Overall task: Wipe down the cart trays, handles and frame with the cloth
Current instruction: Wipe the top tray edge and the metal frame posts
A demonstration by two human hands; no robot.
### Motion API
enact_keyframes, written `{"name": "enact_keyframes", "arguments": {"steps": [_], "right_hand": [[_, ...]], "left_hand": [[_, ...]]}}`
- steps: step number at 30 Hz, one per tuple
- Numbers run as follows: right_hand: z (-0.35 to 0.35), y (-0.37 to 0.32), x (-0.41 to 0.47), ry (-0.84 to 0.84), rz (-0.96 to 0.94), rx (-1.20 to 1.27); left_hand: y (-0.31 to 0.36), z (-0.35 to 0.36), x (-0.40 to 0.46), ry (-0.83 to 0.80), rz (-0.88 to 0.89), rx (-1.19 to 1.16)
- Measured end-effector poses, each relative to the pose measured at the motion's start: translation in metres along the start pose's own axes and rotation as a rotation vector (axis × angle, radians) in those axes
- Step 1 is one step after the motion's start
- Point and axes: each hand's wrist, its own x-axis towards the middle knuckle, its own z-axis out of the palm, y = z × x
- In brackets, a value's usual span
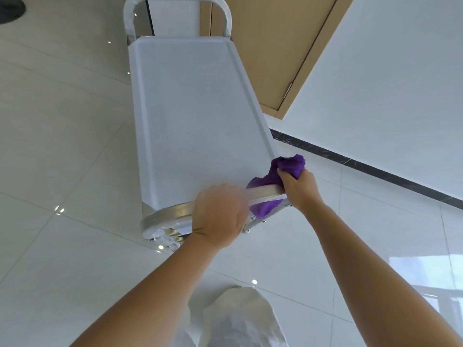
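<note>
A long cart stands in front of me with a pale top tray point(198, 116) and a metal handle at each end. My left hand point(218, 216) grips the near handle point(172, 215) around its middle and looks blurred. My right hand point(299, 189) holds a bunched purple cloth point(288, 166) against the tray's near right corner, where the handle's right end passes. Part of the cloth hangs below the handle bar. The far handle point(226, 16) is wrapped in white film.
Glossy white floor tiles surround the cart. A wooden door point(270, 53) and a white wall point(388, 83) with a dark skirting strip run along the right side. My knees in white clothing point(240, 321) show at the bottom. A dark object point(10, 8) sits top left.
</note>
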Motion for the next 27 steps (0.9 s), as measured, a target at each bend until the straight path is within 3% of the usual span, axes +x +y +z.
{"name": "enact_keyframes", "arguments": {"steps": [12,18,27], "right_hand": [[0.062,-0.014,-0.088,0.071,0.025,0.009],[0.100,-0.026,-0.128,0.052,0.006,-0.003],[0.139,-0.043,-0.159,0.076,0.234,0.181]], "left_hand": [[-0.080,-0.037,-0.032,-0.095,0.093,-0.059],[-0.125,-0.052,-0.038,-0.177,0.040,-0.006],[-0.158,-0.059,-0.033,-0.278,0.021,0.044]]}}
